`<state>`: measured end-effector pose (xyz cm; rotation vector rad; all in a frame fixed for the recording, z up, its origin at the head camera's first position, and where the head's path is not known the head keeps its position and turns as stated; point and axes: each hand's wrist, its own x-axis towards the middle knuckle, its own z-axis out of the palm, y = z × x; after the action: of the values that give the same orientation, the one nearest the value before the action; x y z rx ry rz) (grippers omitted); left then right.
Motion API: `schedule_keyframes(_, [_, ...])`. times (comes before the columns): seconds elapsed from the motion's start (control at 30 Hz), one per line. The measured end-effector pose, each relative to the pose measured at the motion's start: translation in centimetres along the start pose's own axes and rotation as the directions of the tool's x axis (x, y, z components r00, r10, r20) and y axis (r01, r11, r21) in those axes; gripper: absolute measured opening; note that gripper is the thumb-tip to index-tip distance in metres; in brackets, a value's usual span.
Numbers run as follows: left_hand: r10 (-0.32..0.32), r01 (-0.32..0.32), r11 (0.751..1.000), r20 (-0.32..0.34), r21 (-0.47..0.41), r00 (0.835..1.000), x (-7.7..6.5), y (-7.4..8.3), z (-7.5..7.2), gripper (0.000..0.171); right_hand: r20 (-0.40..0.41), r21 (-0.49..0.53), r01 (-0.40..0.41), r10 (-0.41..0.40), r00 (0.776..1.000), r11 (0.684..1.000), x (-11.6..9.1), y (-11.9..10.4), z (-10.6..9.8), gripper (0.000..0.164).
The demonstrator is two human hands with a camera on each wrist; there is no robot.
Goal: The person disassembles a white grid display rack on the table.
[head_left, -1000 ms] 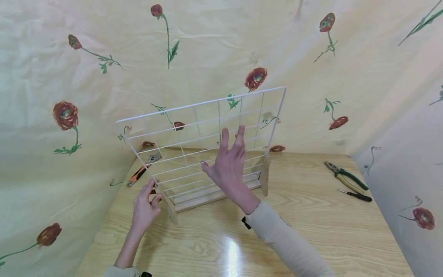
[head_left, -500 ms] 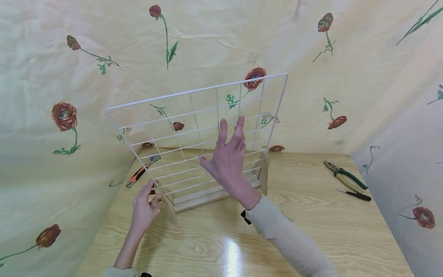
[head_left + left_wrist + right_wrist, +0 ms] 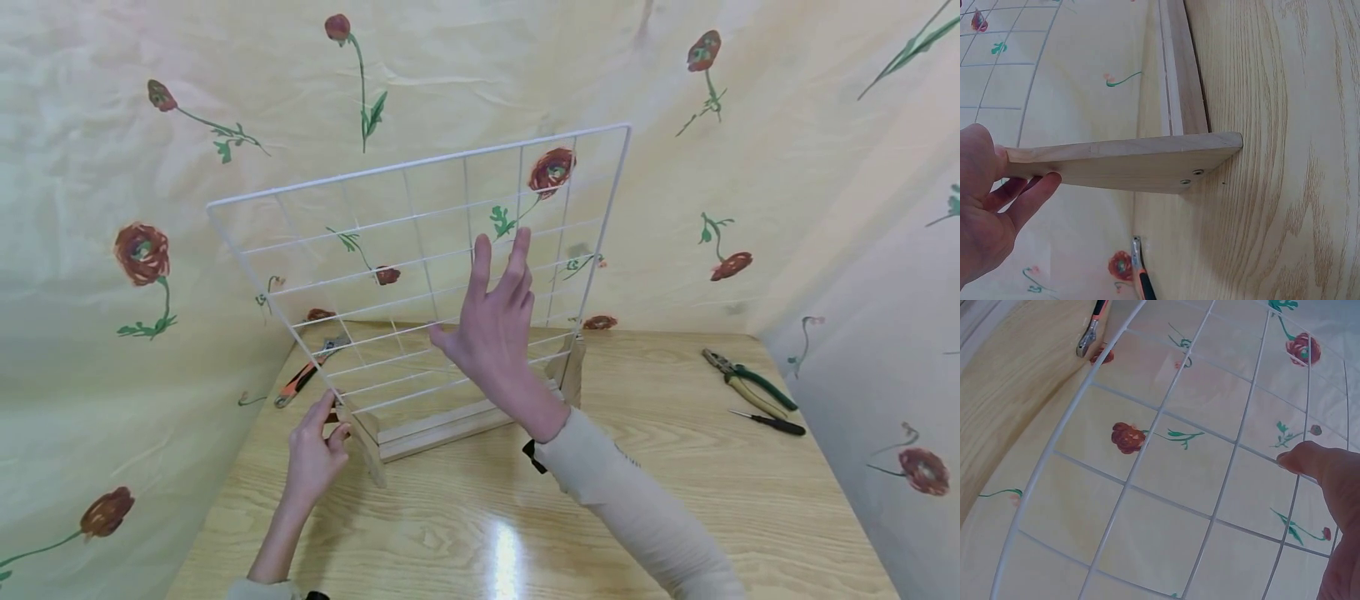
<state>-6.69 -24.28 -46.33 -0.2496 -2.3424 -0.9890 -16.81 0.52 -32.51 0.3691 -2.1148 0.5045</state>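
A white wire grid panel (image 3: 405, 167) leans back slightly, rising from a wooden stand with two side boards and a slatted base (image 3: 442, 429). My left hand (image 3: 315, 450) grips the upper end of the left side board (image 3: 1116, 156), thumb and fingers on opposite faces; two screw heads (image 3: 1198, 172) show near its foot. In front of the grid, my right hand (image 3: 497, 333) has its fingers spread and fairly straight. Its thumb (image 3: 1304, 459) lies over a wire in the right wrist view; whether the other fingers touch is hidden. The right side board (image 3: 573, 371) stands unheld.
An adjustable wrench (image 3: 307, 375) with orange and black handle lies at the table's left edge, behind the stand. Pliers (image 3: 750, 385) and a black-handled screwdriver (image 3: 772, 422) lie at the right. A flowered cloth (image 3: 225, 67) hangs around the wooden table (image 3: 660, 475).
The grid's top edge has swung upward, making it more upright. My right hand has risen along with it. My left hand keeps its place on the side board.
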Motion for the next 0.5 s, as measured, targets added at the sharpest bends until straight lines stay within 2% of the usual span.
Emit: schedule_keyframes(0.5, [-0.007,0.007,1.0,0.009,-0.001,1.0,-0.1,0.0,0.0,0.057,-0.045,0.006,0.017,-0.017,0.999,1.0,2.9,-0.2,-1.8,0.134])
